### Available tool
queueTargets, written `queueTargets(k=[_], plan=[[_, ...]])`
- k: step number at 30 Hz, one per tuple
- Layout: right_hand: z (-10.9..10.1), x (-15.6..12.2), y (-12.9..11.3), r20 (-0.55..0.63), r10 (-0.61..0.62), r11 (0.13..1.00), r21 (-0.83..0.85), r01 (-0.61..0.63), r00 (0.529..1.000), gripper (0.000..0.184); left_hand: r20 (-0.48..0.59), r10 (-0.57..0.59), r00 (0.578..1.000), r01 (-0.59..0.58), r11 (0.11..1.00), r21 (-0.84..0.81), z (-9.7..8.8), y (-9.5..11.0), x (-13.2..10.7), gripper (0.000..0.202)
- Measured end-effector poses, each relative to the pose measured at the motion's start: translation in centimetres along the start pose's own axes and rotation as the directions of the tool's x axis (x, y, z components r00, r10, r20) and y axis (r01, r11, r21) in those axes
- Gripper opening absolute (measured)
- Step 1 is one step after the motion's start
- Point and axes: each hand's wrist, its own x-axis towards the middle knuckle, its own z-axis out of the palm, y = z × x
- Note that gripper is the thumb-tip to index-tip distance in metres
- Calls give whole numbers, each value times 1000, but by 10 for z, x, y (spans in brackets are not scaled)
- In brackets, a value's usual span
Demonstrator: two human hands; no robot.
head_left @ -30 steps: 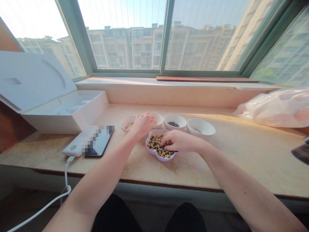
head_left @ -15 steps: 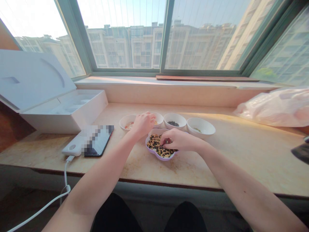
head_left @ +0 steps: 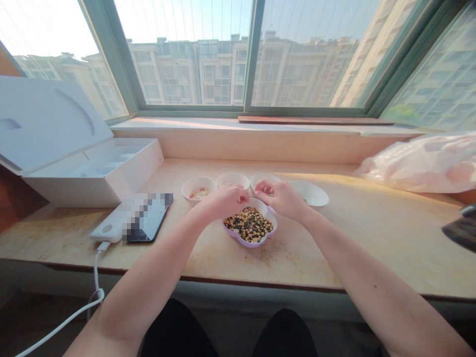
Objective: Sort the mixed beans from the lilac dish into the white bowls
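Note:
A white dish with a lilac, flower-shaped rim holds a mix of yellow and dark beans. My left hand hangs curled just behind the dish, its fingertips near the back rim. My right hand is over the far edge of a white bowl with dark beans, and it hides most of that bowl. To the left stands a white bowl with a few pale grains. A third white bowl sits behind my left hand, its contents hidden. Whether either hand holds anything is hidden by the curled fingers.
A fourth white bowl stands at right on the marble sill. At left are a phone on a corded power bank and an open white box. A plastic bag lies at right, below the window.
My right hand has lifted from the bean dish to the dark-bean bowl. My left hand has shifted right, from the far bowls to behind the dish. The view has moved slightly.

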Motion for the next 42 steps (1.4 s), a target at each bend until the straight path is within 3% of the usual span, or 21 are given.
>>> queueTargets(k=[3, 7, 16, 23, 35, 42], plan=[[-2, 5, 10, -155, 94, 990, -89, -109, 983, 15, 160, 130, 979, -127, 992, -26, 1, 10, -3, 28], [1, 7, 20, -219, 154, 971, -144, -188, 963, 25, 277, 224, 934, -211, 975, -77, 5, 18, -3, 29], [5, 7, 25, -236, 119, 971, -177, -163, 964, 21, 176, 258, 950, -240, 964, -115, 19, 15, 1, 26], [5, 6, 21, -238, 128, 973, -158, -168, 963, 22, 248, 203, 947, -176, 976, -127, 19, 14, 2, 24], [5, 6, 20, -217, 90, 979, -162, -127, 972, 21, 211, 226, 951, -197, 969, -151, 20, 12, 4, 17], [6, 6, 19, -260, 61, 980, -166, -107, 964, 18, 297, 182, 937, -150, 980, -129, 9, 12, 8, 8]])
